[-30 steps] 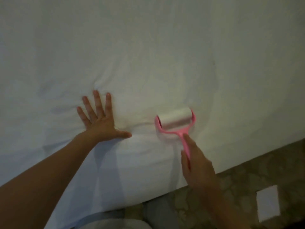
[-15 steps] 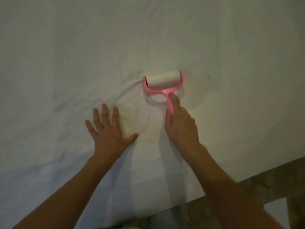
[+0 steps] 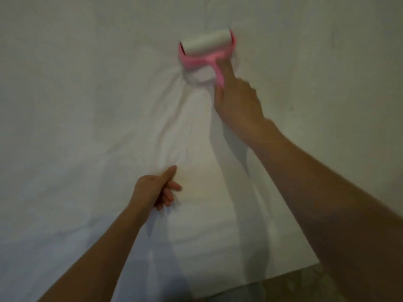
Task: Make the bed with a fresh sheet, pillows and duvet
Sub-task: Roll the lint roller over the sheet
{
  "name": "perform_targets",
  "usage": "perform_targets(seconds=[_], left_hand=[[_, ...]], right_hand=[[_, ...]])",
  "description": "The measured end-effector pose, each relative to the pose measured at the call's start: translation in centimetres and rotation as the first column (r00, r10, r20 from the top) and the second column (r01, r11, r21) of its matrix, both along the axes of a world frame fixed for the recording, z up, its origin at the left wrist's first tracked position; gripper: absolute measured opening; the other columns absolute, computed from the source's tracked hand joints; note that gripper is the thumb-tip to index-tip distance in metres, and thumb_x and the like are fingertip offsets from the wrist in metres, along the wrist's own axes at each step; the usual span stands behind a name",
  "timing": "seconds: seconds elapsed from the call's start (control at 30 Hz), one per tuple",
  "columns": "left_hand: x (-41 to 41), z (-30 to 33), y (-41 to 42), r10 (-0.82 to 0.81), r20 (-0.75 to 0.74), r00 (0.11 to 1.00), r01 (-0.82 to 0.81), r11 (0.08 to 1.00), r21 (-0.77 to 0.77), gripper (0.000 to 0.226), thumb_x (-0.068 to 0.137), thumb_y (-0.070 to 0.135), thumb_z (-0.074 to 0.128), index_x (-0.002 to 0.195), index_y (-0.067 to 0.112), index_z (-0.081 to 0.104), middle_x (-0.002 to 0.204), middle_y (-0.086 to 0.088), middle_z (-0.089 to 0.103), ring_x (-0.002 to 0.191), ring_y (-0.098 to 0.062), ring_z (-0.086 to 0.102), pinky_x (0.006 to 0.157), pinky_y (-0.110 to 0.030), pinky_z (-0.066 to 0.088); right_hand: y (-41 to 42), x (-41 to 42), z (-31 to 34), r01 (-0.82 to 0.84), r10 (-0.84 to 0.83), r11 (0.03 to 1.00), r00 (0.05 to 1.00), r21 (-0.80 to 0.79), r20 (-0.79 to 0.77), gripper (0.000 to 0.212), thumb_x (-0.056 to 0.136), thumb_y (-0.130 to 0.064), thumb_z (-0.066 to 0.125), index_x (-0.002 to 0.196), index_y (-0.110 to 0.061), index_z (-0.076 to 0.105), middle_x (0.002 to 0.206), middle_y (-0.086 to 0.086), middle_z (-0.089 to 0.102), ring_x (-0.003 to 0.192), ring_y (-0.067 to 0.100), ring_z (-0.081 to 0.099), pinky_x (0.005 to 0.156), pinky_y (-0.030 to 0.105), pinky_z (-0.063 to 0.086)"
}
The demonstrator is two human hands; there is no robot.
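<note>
- One white sheet [image 3: 91,88], spread flat over the bed, fills nearly the whole view; its near edge runs along the bottom right.
- Creases fan out in the sheet from just below the roller, running down twd my left hand; more soft wrinkles at left.
- One lint roller [image 3: 207,51]: pink frame + handle, white roll. The roll sits on the sheet in the upper middle, handle angled down and to the right.
- My right hand [image 3: 237,103] grips the pink handle, fingers curled round it, index finger laid straight along the handle twd the frame. Arm stretched out from the lower right. Hand a bit blurred, so can't tell how the other fingers lie exactly.
- My left hand [image 3: 156,188] is nearer to me, centre-left, well apart from the roller. Thumb sticks up and fwd, the other fingers curl in loosely. Looks like it's just over or resting on the sheet; can't tell whether any cloth is pinched in it, nothing plainly held.
- Count: 2 hands, 2 bare forearms, 1 roller, 1 sheet.
- No containers in view, so nothing to list inside any.
- Outward: a strip of patterned floor [image 3: 305,286] shows past the sheet's edge at bottom right, dim.
- Shadows of both arms fall on the sheet beside each forearm.
</note>
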State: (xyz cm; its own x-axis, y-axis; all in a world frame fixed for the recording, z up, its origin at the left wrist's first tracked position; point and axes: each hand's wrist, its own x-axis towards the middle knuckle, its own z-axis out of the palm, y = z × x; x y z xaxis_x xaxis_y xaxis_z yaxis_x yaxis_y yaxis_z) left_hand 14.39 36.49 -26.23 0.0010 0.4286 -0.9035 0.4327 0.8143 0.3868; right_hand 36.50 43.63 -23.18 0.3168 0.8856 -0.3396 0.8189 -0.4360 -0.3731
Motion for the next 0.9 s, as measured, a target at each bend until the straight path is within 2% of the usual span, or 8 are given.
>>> perform_targets(seconds=[0.17,0.27,0.37,0.47,0.53,0.67,0.73,0.9], left_hand=[[-0.4,-0.6,0.8,-0.024,0.043,0.999,0.03,0.99,-0.135,0.048,0.087,0.046,0.061,0.069,0.002,0.068,0.037,-0.003,0.048,0.029,-0.01,0.041,0.031,-0.013,0.026],[-0.4,-0.7,0.7,-0.02,0.073,0.997,0.03,0.99,-0.136,0.049,0.088,0.046,0.06,0.066,0.003,0.066,0.037,-0.002,0.047,0.029,-0.009,0.04,0.032,-0.013,0.025],[-0.6,-0.8,0.5,0.034,0.097,0.995,-0.023,0.994,-0.111,0.05,0.088,0.04,0.064,0.049,0.009,0.053,0.036,-0.002,0.041,0.027,-0.012,0.035,0.032,-0.013,0.026],[-1.4,-1.0,0.1,0.093,0.179,0.979,-0.077,0.992,-0.097,0.052,0.095,0.023,0.055,0.048,0.011,0.036,0.033,-0.003,0.03,0.024,-0.013,0.025,0.031,-0.011,0.022],[-2.0,-1.1,-0.2,0.147,0.217,0.965,-0.126,0.986,-0.107,0.051,0.097,0.014,0.047,0.047,0.01,0.034,0.031,-0.003,0.027,0.022,-0.013,0.022,0.031,-0.01,0.02],[-2.3,-1.7,-0.2,0.164,0.218,0.962,-0.147,0.985,-0.089,0.052,0.092,0.008,0.044,0.04,0.012,0.037,0.031,-0.005,0.026,0.022,-0.014,0.021,0.031,-0.011,0.021],[-2.4,-1.9,-0.1,0.144,0.221,0.965,-0.129,0.988,-0.082,0.052,0.091,0.007,0.044,0.04,0.012,0.039,0.031,-0.006,0.028,0.023,-0.015,0.022,0.031,-0.012,0.022],[-2.9,-2.1,0.0,0.101,0.263,0.959,-0.089,0.994,-0.057,0.057,0.093,0.009,0.047,0.036,0.014,0.045,0.033,-0.008,0.033,0.025,-0.019,0.027,0.032,-0.017,0.027]], right_hand=[[-19.9,-0.7,1.8,0.072,-0.078,0.996,0.989,-0.058,-0.123,0.05,0.099,-0.036,0.032,0.147,-0.043,0.021,0.113,0.01,0.062,0.085,0.036,0.066,0.067,0.048,0.055],[-28.3,-1.8,4.6,0.071,-0.079,0.991,0.994,-0.112,-0.075,0.049,0.098,-0.048,0.028,0.146,-0.048,0.02,0.104,0.012,0.065,0.069,0.035,0.067,0.054,0.047,0.056],[-31.5,-2.8,6.9,0.112,-0.115,0.969,0.993,-0.221,-0.001,0.049,0.092,-0.063,0.017,0.141,-0.062,0.012,0.102,0.01,0.065,0.074,0.032,0.067,0.062,0.046,0.058],[-29.8,-4.7,7.3,0.15,-0.153,0.968,0.988,-0.202,0.003,0.051,0.095,-0.059,0.02,0.145,-0.051,0.018,0.086,0.006,0.061,0.053,0.03,0.062,0.045,0.043,0.053],[-26.7,-6.3,5.9,0.127,-0.133,0.975,0.991,-0.184,-0.019,0.049,0.096,-0.053,0.024,0.145,-0.049,0.019,0.086,0.005,0.059,0.054,0.031,0.061,0.045,0.041,0.051],[-17.7,-7.2,3.0,0.112,-0.116,0.991,0.992,-0.079,-0.052,0.048,0.1,-0.035,0.037,0.148,-0.038,0.028,0.095,0.011,0.058,0.074,0.037,0.062,0.063,0.046,0.053],[-12.0,-6.5,1.7,0.088,-0.088,0.996,0.996,-0.032,0.006,0.051,0.101,-0.031,0.036,0.151,-0.035,0.022,0.103,0.015,0.057,0.087,0.041,0.06,0.073,0.045,0.047],[3.1,-4.5,0.2,0.047,-0.047,0.999,0.999,-0.021,0.004,0.058,0.098,-0.02,0.036,0.151,-0.031,0.016,0.118,0.019,0.058,0.105,0.038,0.058,0.073,0.034,0.034]])
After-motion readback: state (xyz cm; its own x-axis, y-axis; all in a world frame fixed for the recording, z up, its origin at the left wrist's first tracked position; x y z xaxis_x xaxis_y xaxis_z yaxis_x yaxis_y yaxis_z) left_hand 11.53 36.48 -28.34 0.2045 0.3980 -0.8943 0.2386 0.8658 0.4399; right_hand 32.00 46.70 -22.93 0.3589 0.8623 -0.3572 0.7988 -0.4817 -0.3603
